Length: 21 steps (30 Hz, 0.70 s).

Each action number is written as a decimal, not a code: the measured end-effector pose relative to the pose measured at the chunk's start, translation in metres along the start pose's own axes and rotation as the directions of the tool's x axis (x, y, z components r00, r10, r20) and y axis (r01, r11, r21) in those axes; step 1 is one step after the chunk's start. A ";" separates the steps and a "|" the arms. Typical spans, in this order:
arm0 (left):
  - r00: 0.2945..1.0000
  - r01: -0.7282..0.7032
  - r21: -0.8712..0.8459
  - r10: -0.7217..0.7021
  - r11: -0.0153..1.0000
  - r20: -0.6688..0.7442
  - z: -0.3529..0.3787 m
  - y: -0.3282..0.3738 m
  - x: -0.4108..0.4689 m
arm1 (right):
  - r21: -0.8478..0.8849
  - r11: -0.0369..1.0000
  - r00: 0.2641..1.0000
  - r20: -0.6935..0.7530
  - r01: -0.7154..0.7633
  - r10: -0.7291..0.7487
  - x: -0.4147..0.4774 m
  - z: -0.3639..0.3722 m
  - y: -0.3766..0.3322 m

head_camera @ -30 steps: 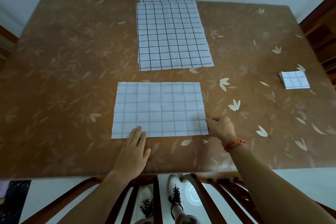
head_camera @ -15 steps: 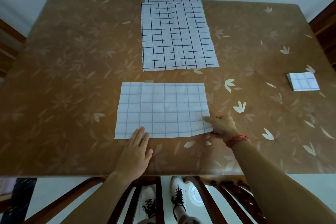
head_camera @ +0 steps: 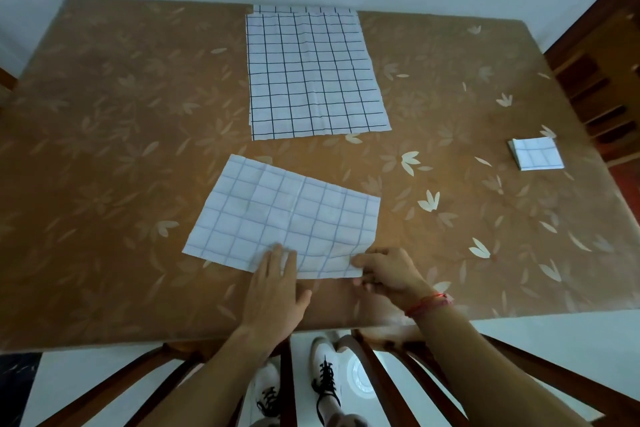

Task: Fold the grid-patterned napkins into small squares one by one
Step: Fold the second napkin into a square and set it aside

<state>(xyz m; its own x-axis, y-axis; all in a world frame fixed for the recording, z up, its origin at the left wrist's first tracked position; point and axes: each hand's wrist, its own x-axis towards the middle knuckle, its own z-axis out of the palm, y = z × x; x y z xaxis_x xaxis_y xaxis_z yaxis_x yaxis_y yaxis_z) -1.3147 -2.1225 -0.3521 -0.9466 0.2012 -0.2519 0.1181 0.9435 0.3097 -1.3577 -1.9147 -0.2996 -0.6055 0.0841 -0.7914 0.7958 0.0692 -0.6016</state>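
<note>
A pale grid-patterned napkin (head_camera: 287,218), folded once, lies askew on the brown table (head_camera: 104,149) in front of me. My left hand (head_camera: 277,284) rests flat with its fingertips on the napkin's near edge. My right hand (head_camera: 391,274) pinches the napkin's near right corner. Behind it lies a stack of unfolded napkins with dark grid lines (head_camera: 311,73). A napkin folded into a small square (head_camera: 535,153) sits at the right side of the table.
Dark wooden chair backs (head_camera: 363,367) stand between me and the table's near edge. Another wooden chair (head_camera: 602,55) stands at the table's right side. A pale wall runs behind the table's far edge.
The near napkin has turned clockwise and now lies askew, its right end pulled toward me. My left hand slid right along the near edge. My right hand kept the corner.
</note>
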 end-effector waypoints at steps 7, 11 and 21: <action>0.985 0.119 -0.058 -0.110 0.991 0.132 -0.007 0.028 -0.001 | 0.055 0.998 0.965 0.258 0.035 -0.048 -0.021 0.012 0.014; 0.986 0.087 -0.101 -0.071 0.991 0.152 -0.009 0.018 -0.004 | 0.040 0.994 0.916 0.386 0.101 -0.108 -0.025 -0.005 0.021; 0.926 -0.213 -0.273 0.283 0.938 0.250 -0.018 -0.027 -0.022 | -0.478 0.761 0.830 -0.112 0.438 -0.547 -0.005 -0.046 0.050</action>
<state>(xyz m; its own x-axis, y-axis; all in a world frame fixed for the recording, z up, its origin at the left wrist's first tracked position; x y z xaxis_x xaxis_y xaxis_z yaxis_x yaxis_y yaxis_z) -1.3023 -2.1567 -0.3380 -0.7680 0.5194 -0.3747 0.2310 0.7703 0.5944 -1.3149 -1.8658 -0.3212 -0.9382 0.1432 -0.3152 0.3389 0.5651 -0.7522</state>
